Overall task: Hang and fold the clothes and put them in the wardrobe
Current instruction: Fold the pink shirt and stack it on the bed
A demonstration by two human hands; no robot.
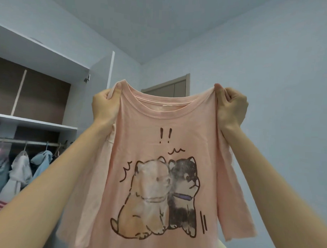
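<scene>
A pink T-shirt [159, 127] printed with two cartoon dogs hangs spread at frame centre, front facing the camera. The left hand [104, 105] clenches its shoulder at ten o'clock; the right hand [232, 105] grips the other at two. The open wardrobe [39, 93] stands at nine o'clock, hung garments [20, 170] on its rail.

White wardrobe shelf [35, 121] over a rail [28, 143] with hung clothes [20, 167] on hangers.

Head-worn view, tilted up, close behind the raised shirt [159, 127]
</scene>
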